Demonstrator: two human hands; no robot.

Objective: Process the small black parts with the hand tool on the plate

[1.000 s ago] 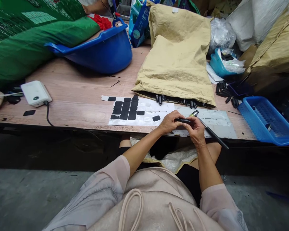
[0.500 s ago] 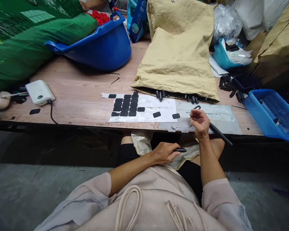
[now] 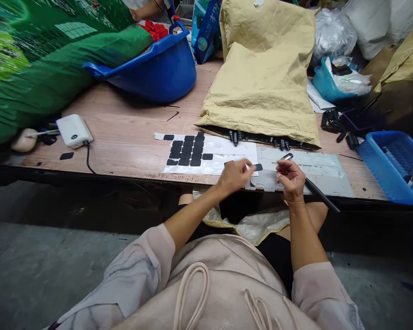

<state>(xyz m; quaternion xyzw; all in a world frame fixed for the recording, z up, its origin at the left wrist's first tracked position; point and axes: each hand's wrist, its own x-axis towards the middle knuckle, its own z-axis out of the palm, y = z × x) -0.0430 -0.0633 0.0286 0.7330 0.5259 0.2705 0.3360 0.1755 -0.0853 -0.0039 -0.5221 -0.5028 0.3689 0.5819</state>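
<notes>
My left hand (image 3: 234,176) is over the white sheet (image 3: 216,145) at the table's front edge, its blurred fingertips beside a loose black rounded patch (image 3: 258,167). I cannot make out whether they hold anything. Another loose patch is mostly hidden behind this hand. Rows of black rounded patches (image 3: 186,150) lie on the sheet's left part. My right hand (image 3: 291,181) is closed around a long black rod-like tool (image 3: 321,195) with a shiny silver end above the fingers. The tool slants down to the right, over the grey board (image 3: 321,167).
A tan sack (image 3: 261,87) lies behind the sheet, with black cylindrical parts (image 3: 234,137) at its mouth. A blue basket (image 3: 397,167) stands right, a blue tub (image 3: 154,68) back left. A white box (image 3: 74,130) with a cable sits left. A sack lies across my lap.
My left hand has risen from my lap to the sheet. The short black cylindrical piece it held is no longer visible. My right hand keeps the tool in nearly the same place.
</notes>
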